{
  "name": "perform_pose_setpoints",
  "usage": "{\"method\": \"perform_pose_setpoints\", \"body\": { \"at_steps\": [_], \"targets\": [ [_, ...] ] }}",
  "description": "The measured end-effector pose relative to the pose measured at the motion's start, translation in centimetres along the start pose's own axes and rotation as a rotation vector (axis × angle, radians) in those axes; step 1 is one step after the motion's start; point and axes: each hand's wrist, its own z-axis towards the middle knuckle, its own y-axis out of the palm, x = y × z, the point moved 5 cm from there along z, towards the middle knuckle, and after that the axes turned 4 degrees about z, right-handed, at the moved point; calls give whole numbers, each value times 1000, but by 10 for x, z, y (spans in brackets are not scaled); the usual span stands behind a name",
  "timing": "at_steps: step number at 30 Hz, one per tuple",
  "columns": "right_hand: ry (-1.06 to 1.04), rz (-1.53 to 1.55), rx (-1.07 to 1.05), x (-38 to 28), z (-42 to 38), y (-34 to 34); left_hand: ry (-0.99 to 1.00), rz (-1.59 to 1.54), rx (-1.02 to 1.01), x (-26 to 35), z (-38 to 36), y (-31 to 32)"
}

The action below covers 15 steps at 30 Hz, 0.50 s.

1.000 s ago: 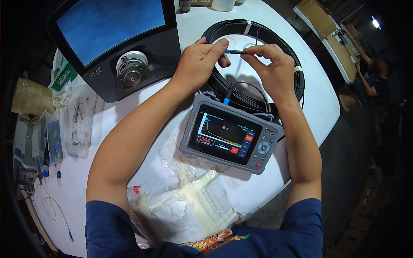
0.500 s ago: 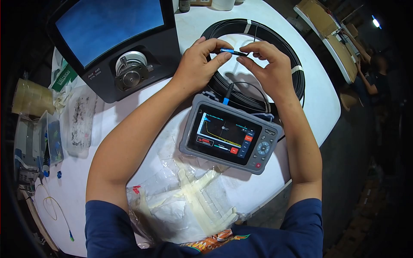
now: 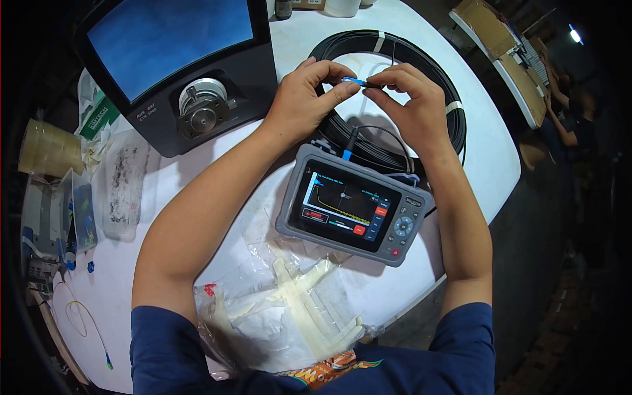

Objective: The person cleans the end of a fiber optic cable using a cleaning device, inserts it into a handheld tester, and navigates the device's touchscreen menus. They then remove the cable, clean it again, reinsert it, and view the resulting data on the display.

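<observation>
Over the cable coil, my left hand (image 3: pixel 308 92) pinches a small blue fiber optic connector (image 3: pixel 354 81) between thumb and fingertips. My right hand (image 3: pixel 416 99) is closed on the connector's dark rear end, its fingertips close to those of my left. Fingers hide part of the connector. Below both hands lies a grey handheld fiber tester (image 3: pixel 284 220), its screen showing a yellow trace that falls to the right. A blue plug with a black boot (image 3: pixel 351 141) stands in the tester's top edge. Behind it rests a coil of black cable (image 3: pixel 454 85), bound with pale tape.
A dark inspection monitor (image 3: pixel 155 128) stands at left. Nearby are a plastic tub (image 3: pixel 122 187), a tape roll (image 3: pixel 49 150) and a thin yellow cord (image 3: pixel 85 313). A taped plastic packet (image 3: pixel 289 316) lies at the front edge. Another person (image 3: pixel 579 118) works at the far right.
The blue connector has shifted slightly to the right between my fingertips, and less of its dark rear end shows. Both hands stay almost in place; the tester has not visibly changed.
</observation>
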Motion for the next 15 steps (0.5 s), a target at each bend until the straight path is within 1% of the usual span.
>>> {"method": "perform_pose_setpoints", "body": {
  "at_steps": [5,7,10,12,15],
  "targets": [
    [-36,-11,41,0,-1,0,5,9,-12,1,1,0],
    [-50,-16,52,-2,0,-2,18,145,-67,5,2,-1],
    [-73,-66,17,-5,1,0,33,161,-66,5,3,-2],
    [-34,-55,33,-2,0,1,31,133,-40,5,3,0],
    [-42,-81,45,-3,0,0,32,140,-30,6,3,-1]
  ]
}}
